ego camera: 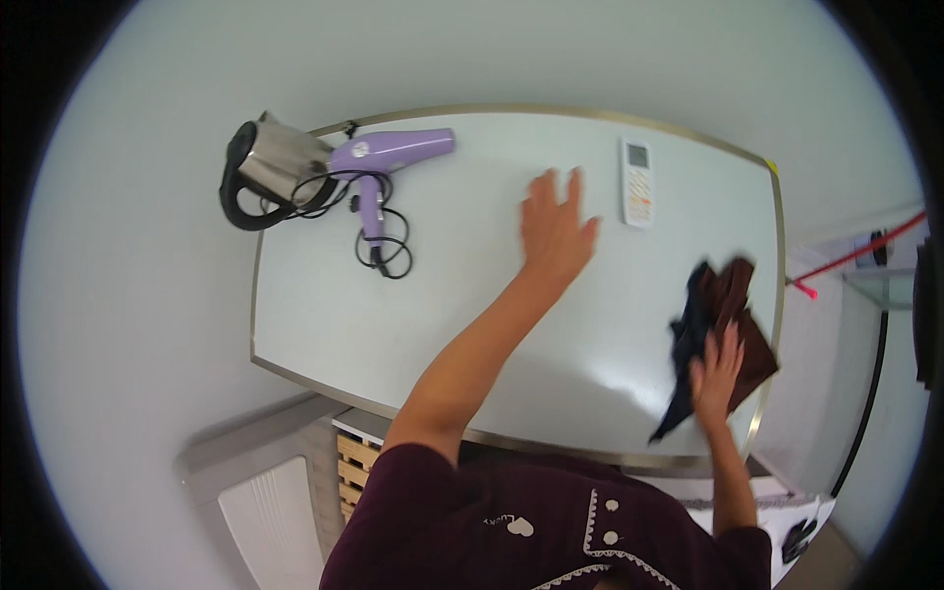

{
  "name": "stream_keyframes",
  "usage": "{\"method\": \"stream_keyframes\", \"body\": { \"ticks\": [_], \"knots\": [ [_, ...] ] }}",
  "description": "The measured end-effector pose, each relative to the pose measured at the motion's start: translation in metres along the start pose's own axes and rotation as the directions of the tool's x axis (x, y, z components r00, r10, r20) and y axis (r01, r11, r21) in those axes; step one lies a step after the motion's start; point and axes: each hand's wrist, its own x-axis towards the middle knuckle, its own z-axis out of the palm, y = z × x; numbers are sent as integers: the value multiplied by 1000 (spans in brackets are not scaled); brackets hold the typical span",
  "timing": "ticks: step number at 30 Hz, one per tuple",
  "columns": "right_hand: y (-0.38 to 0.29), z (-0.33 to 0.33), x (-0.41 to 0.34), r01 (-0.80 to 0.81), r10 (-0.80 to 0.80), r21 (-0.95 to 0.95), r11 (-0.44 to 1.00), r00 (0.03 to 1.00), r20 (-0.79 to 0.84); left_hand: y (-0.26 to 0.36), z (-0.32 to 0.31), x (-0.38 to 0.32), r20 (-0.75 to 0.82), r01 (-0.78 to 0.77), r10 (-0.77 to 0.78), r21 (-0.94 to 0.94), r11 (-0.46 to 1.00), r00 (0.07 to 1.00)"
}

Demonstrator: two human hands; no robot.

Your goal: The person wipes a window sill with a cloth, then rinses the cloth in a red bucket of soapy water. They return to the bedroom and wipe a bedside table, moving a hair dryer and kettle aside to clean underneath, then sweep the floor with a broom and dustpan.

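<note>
My left hand (557, 225) is over the middle of the white tabletop (442, 317), fingers spread and nothing in them. A white remote control (638, 183) with a small display lies just to its right. Near the table's right edge, my right hand (717, 376) rests flat, fingers extended, on a crumpled brown and dark blue cloth (754, 358). Part of the cloth is hidden beneath this hand, and its edges are somewhat blurred.
At the back left, a purple hair dryer (394, 151) with a black cord (398, 273) lies against a metal kettle (284, 162) with a black handle. A metal rim (516, 109) borders the table. A red rod (859, 254) juts in beyond its right side.
</note>
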Motion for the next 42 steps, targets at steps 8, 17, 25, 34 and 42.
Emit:
{"method": "stream_keyframes", "body": {
  "ticks": [8,17,25,34,42],
  "knots": [
    [-207,5,45,280,-320,245,928,937,141,-226,-75,-47,-258,622,-578,136,771,774],
    [-296,73,212,122,-110,124,985,989,-101,-282,-90,-5,107,663,-655,-92,743,748],
    [-290,98,318,178,-160,127,976,977,-140,-310,-115,-28,174,617,-623,-484,620,763],
    [-382,157,475,418,-394,255,872,908,-141,-308,-179,-79,335,435,-544,-898,62,769],
    [-485,157,406,211,-186,280,936,976,-114,-299,-211,-72,313,545,-605,-802,245,732]
  ]
}}
